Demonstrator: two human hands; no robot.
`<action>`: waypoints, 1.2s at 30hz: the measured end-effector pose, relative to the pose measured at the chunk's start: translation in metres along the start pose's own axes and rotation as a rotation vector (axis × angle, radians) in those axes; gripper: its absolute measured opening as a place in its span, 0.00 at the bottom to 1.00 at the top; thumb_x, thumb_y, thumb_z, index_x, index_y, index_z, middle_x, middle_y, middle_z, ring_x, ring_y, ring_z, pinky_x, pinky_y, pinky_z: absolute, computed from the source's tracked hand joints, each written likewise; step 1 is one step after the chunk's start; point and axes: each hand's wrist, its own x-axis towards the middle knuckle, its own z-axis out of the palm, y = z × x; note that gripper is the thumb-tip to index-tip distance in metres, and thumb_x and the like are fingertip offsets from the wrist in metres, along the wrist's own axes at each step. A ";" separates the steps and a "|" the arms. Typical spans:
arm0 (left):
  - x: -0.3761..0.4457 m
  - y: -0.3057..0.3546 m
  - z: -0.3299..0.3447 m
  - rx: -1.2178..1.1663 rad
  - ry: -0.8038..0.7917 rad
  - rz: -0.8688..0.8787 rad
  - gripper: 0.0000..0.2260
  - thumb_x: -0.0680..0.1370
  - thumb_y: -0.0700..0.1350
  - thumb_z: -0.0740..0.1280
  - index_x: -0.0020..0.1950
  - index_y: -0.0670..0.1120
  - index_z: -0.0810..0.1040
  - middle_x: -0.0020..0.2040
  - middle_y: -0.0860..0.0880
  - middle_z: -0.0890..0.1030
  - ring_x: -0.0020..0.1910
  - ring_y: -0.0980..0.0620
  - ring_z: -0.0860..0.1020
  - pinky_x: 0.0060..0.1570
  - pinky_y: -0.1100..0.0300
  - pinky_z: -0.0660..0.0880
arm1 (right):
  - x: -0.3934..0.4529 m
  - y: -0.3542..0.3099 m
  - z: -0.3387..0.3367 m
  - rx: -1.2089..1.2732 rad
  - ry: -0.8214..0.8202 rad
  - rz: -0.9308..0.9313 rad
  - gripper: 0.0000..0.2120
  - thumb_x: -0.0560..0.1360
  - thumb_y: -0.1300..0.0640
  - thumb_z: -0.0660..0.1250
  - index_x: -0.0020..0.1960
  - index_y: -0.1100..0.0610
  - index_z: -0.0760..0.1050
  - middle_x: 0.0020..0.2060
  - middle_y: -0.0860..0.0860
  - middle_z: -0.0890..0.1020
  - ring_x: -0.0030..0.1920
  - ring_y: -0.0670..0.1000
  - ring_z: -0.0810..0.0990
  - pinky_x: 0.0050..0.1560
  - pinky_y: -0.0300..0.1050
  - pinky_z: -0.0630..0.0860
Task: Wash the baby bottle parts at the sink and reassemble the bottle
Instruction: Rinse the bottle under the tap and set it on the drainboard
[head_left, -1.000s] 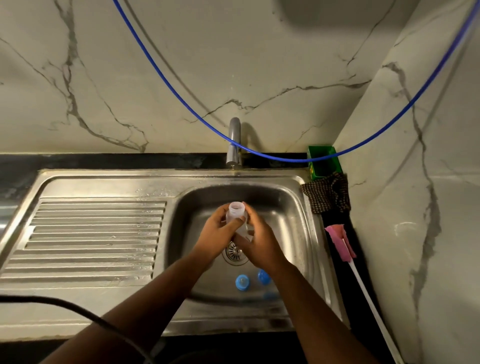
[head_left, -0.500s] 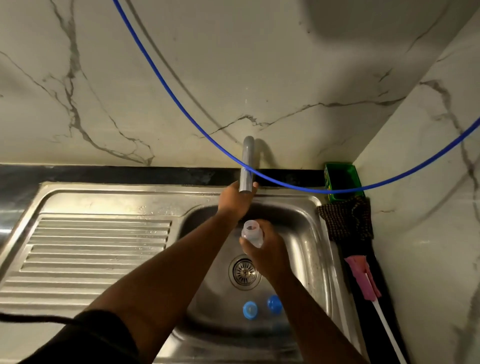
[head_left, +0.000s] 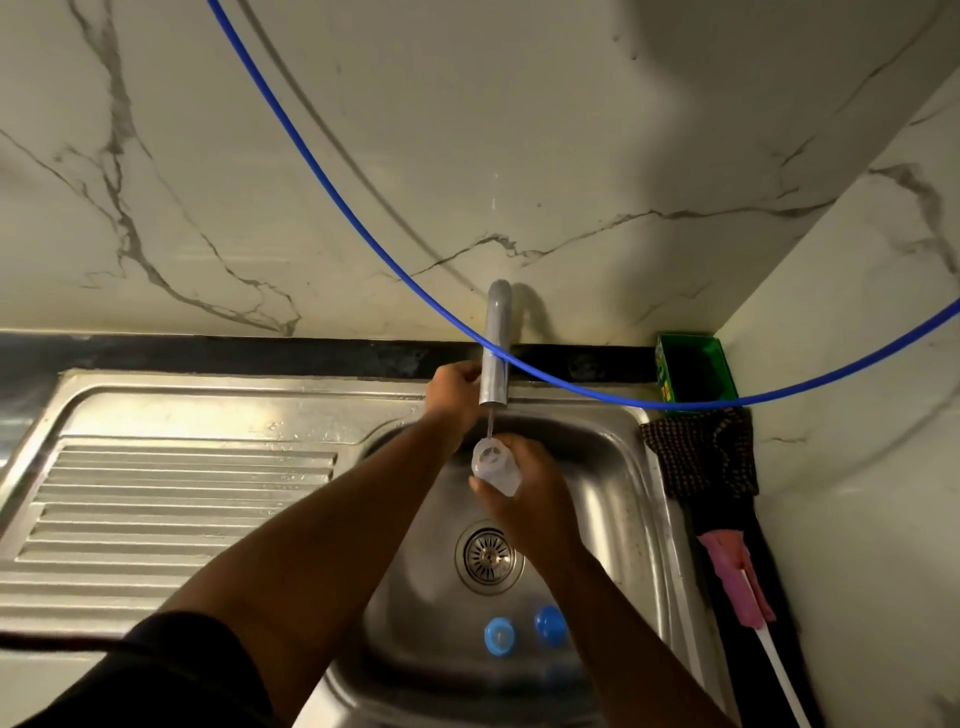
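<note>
My right hand grips the clear baby bottle over the steel sink basin, its open mouth tilted up under the tap spout. A thin stream of water runs from the spout into the bottle. My left hand reaches to the back of the sink, just left of the spout, with its fingers curled at the tap's base; what they hold is hidden. Two blue bottle parts, a ring and a cap, lie on the basin floor near the drain.
A ribbed draining board lies left of the basin. A blue hose hangs across the marble wall. At the right corner stand a green box, a dark checked cloth and a pink bottle brush with a white handle.
My left hand left the bottle and went up to the tap. Water now runs. My right hand raised the bottle under the spout.
</note>
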 end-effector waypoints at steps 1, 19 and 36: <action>0.000 0.000 -0.001 -0.020 0.011 0.017 0.09 0.81 0.43 0.69 0.61 0.46 0.79 0.54 0.47 0.81 0.47 0.55 0.78 0.43 0.64 0.74 | 0.001 -0.003 0.000 0.004 0.024 -0.010 0.21 0.72 0.46 0.76 0.63 0.46 0.77 0.57 0.43 0.80 0.58 0.45 0.80 0.57 0.46 0.80; 0.005 0.013 -0.009 0.190 0.060 0.089 0.07 0.81 0.40 0.68 0.55 0.38 0.82 0.35 0.53 0.73 0.35 0.59 0.72 0.32 0.67 0.68 | -0.001 -0.019 0.001 -0.047 0.027 0.004 0.21 0.73 0.41 0.73 0.64 0.43 0.75 0.54 0.41 0.83 0.55 0.41 0.82 0.56 0.48 0.82; -0.012 -0.052 -0.017 -0.133 0.001 -0.078 0.07 0.83 0.46 0.64 0.54 0.48 0.82 0.47 0.47 0.86 0.45 0.51 0.85 0.46 0.56 0.82 | 0.001 -0.016 -0.007 -0.066 -0.104 -0.024 0.23 0.75 0.46 0.76 0.67 0.45 0.75 0.58 0.43 0.83 0.57 0.43 0.81 0.57 0.42 0.81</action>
